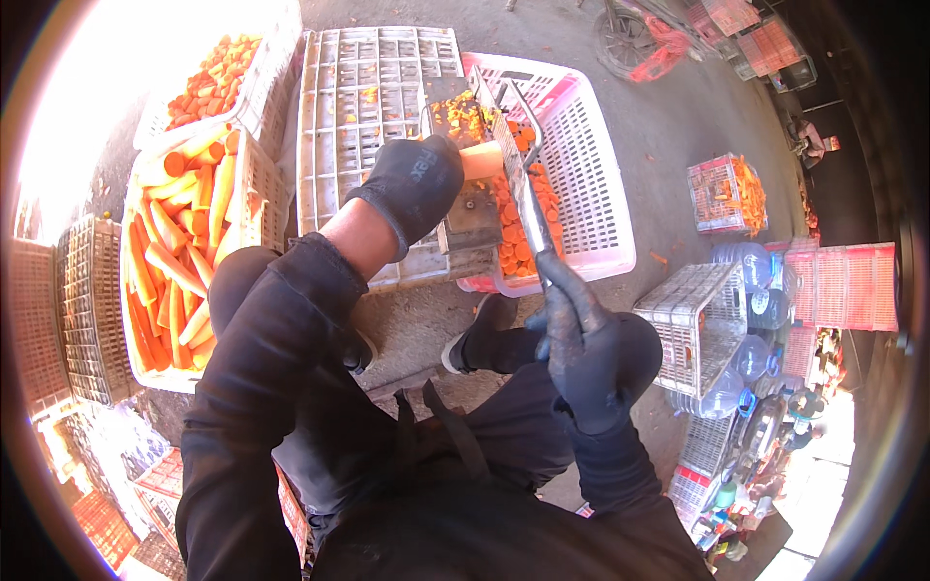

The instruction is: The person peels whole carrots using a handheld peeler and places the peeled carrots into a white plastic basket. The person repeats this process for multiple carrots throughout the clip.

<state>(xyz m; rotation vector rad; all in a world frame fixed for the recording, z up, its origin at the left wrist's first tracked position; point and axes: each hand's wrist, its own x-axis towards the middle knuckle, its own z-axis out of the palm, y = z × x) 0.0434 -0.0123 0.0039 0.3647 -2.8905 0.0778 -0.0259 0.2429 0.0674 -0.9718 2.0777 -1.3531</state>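
My left hand (418, 185), in a dark knit glove, holds a thick peeled carrot (482, 160) on a worn wooden block (472, 218), its cut end towards the blade. In my right hand (581, 341), also gloved, is the handle of a long metal knife (524, 189), whose blade lies against the carrot's end. Beside the blade is a bent metal rod (536, 120). Orange crumbs (461, 116) lie on the block, which rests on an upturned plastic crate (370, 87). Carrot slices (517, 247) fill part of a pink-white basket (588, 160) at the block's right.
At the left, a white crate (258, 196) holds many peeled carrots (174, 254); another behind it holds short carrot pieces (218, 80). Right of me stand a grey crate (686, 305), large clear bottles (752, 356) and a small crate with orange scraps (748, 192). A wheel (626, 40) is farther back.
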